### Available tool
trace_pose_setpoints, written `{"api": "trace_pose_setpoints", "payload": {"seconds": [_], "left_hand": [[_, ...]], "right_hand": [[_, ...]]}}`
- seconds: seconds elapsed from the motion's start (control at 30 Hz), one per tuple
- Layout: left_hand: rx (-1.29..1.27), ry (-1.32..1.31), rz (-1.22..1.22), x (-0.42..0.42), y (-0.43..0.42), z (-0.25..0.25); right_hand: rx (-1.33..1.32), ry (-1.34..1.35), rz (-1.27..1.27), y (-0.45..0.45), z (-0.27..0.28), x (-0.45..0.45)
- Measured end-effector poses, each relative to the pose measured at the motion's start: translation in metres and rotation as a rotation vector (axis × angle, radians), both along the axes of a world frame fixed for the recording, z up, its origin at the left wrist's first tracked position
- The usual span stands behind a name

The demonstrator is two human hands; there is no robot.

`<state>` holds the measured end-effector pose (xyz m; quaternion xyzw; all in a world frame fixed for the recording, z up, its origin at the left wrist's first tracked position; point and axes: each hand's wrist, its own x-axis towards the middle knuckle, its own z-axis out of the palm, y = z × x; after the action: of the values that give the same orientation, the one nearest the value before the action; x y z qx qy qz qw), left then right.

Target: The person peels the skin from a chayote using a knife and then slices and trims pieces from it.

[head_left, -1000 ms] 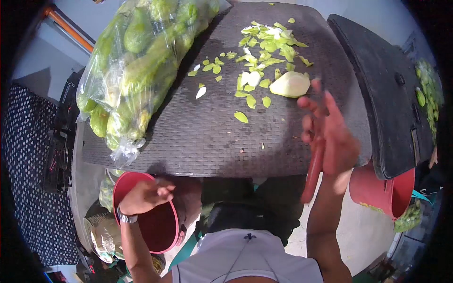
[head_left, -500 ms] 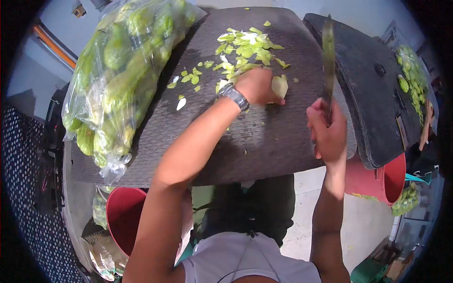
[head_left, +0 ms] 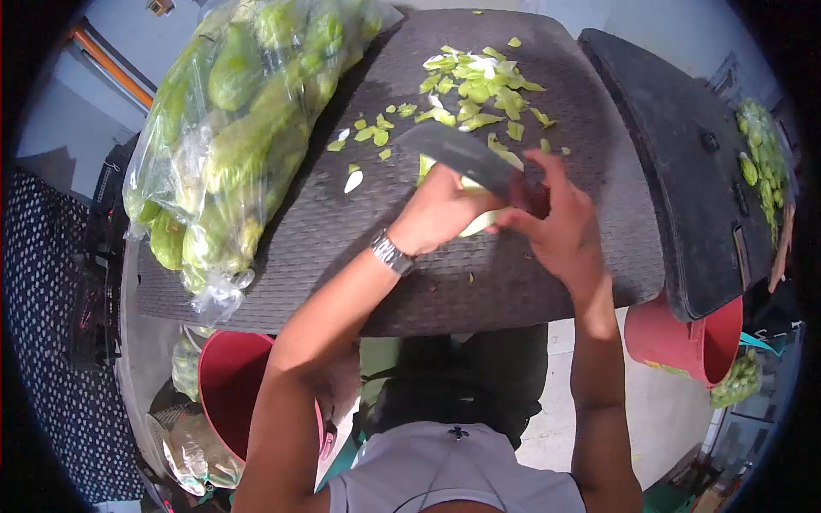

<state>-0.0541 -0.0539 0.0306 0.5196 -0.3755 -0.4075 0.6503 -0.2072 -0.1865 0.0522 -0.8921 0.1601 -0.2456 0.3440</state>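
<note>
Head view: a dark woven tabletop (head_left: 530,299) carries a clear bag of green vegetables (head_left: 235,120) on its left side, with a red bucket (head_left: 235,376) below its near edge, as I watch from my remote station. Over the middle, a broad-bladed knife (head_left: 457,152) slants leftward, its handle gripped in the fingers of the right hand (head_left: 560,222). The fingers of the left hand (head_left: 440,209) grasp a pale vegetable (head_left: 479,224), partly hidden beside the blade; whether the edge meets it, I cannot tell. Loose green peelings (head_left: 483,81) lie farther up. For clean strokes, I would keep the blade shallow, pressure light, and the left fingers behind the edge.
</note>
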Motion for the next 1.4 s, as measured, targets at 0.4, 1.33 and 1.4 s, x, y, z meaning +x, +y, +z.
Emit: {"api": "trace_pose_setpoints", "payload": {"seconds": [0.4, 1.33, 1.4], "left_hand": [[0.088, -0.507, 0.199, -0.009, 0.037, -0.023], [0.225, -0.424, 0.531, -0.008, 0.035, -0.006], [0.29, -0.138, 0.388, -0.005, 0.041, 0.004]], "right_hand": [[-0.089, 0.034, 0.264, 0.017, 0.005, 0.016], [0.052, -0.146, 0.274, 0.014, -0.009, 0.065], [-0.076, -0.176, 0.286, 0.013, -0.004, 0.066]]}}
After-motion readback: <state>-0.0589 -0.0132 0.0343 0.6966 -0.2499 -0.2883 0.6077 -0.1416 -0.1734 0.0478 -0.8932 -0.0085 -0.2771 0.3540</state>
